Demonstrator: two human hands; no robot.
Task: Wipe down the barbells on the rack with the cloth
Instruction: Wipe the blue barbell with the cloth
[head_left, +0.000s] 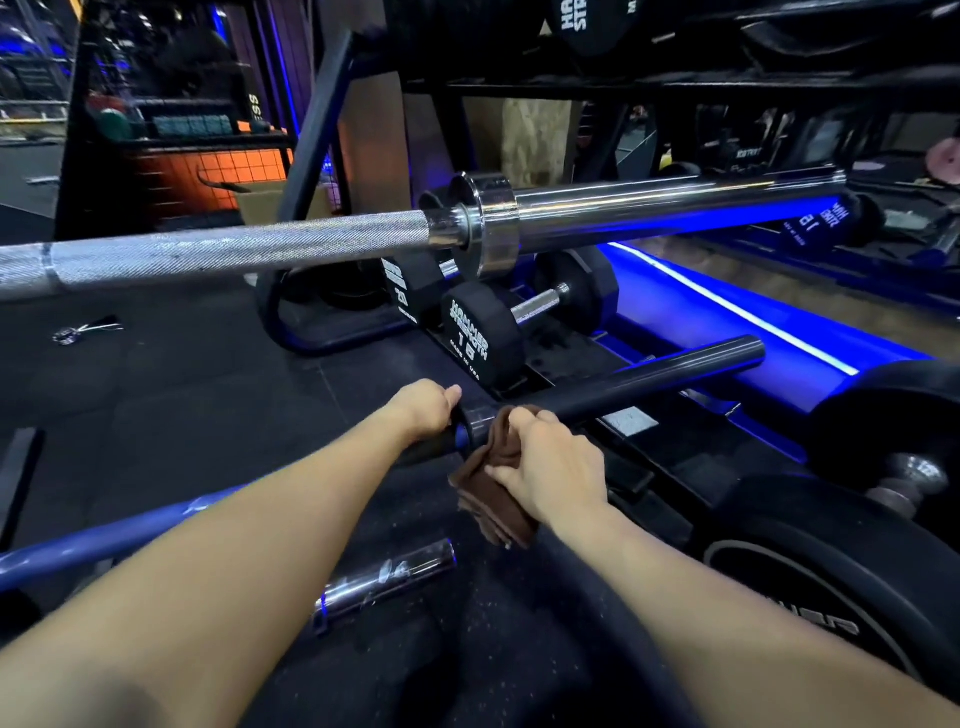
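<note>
1. Black barbell (649, 382): it lies low, running from the lower centre up to the right, its far end reaching toward the blue-lit strip (727, 306) under the rack.
2. Brown cloth (493, 483): it is draped over the black barbell's sleeve just right of the collar, with its loose folds hanging down toward the black rubber floor (182, 395).
3. Right hand (545, 462): it rests on top of the cloth, fingers curled round the bar and the fabric, thumb pinching a fold at the near side.
4. Left hand (423, 408): it grips the same barbell just left of the collar, fingers wrapped over the far side, thumb tip showing on top. The two hands are near each other, with the collar between them.
5. Chrome barbell (363, 244): it crosses the whole view above the hands, with knurled shaft to the left, a shiny collar in the middle and a smooth sleeve to the right.
6. Dumbbells (488, 332): black rubber-headed ones marked 18 and 20 sit on the lowest rack level behind the black barbell.
7. Blue bar (104, 540): it slants under the left forearm.
8. Short chrome sleeve (384, 577): it lies on the floor between the forearms.
9. Weight plate (810, 587): a large black one sits at lower right, beside the right forearm.
</note>
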